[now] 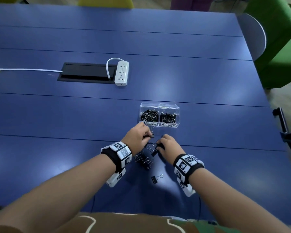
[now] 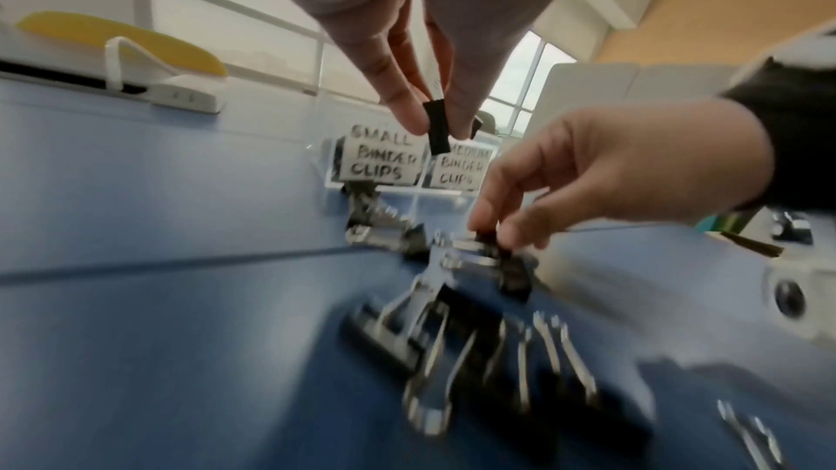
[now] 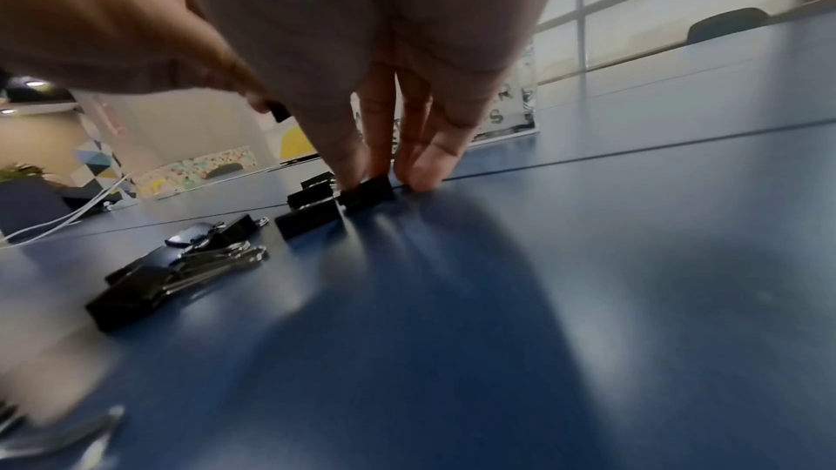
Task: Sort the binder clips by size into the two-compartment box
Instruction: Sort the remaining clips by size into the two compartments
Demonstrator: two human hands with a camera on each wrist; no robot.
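Observation:
A clear two-compartment box stands on the blue table, with black clips in both halves and labels reading small and medium. My left hand hovers just in front of the box and pinches a small black binder clip between thumb and finger. My right hand reaches down to the table, its fingertips pinching a black clip that still rests on the surface. A pile of loose clips lies between my wrists.
One clip lies alone nearer my body. A white power strip and a black cable hatch sit at the far left. The table's right edge borders a green chair.

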